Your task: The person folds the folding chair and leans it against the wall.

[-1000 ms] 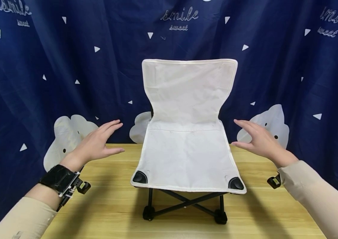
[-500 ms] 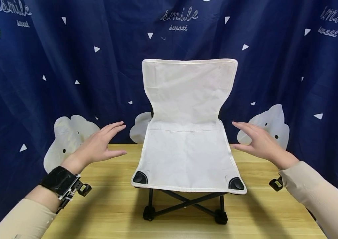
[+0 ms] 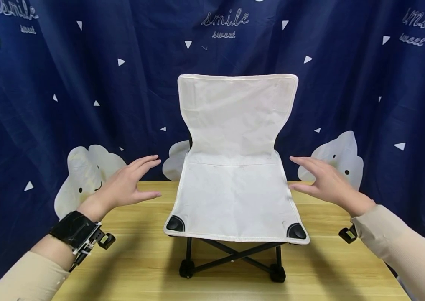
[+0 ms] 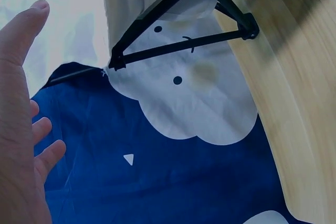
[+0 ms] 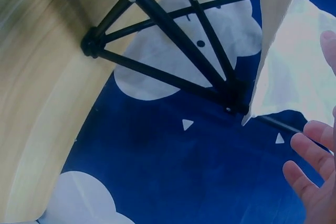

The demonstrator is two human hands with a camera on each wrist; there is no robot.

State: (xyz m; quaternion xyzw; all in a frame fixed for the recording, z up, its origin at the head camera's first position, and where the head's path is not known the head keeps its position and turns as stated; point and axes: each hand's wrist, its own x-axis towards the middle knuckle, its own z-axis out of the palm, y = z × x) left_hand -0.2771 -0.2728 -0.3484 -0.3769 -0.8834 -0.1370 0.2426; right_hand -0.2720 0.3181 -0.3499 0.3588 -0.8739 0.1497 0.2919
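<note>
A white fabric folding chair (image 3: 232, 192) with black crossed legs stands unfolded on the wooden table, its backrest away from me. To its left, my left hand (image 3: 127, 184) hovers with fingers straight and thumb apart, touching nothing. On the other side my right hand (image 3: 325, 182) is held the same way, its thumb tip close to the seat's right edge; whether it touches I cannot tell. The left wrist view shows the chair's black frame (image 4: 184, 43) beyond the thumb. In the right wrist view, several fingertips (image 5: 302, 179) show below the white fabric.
The wooden table (image 3: 129, 259) carries the chair. Behind it hangs a dark blue curtain (image 3: 141, 83) with white triangles, clouds and "smile sweet" lettering. A black strap with a small camera (image 3: 80, 234) sits on the left wrist; another small camera (image 3: 347, 234) hangs at the right wrist.
Both hands have moved slightly inward toward the chair and a little lower in the head view. The chair has not moved.
</note>
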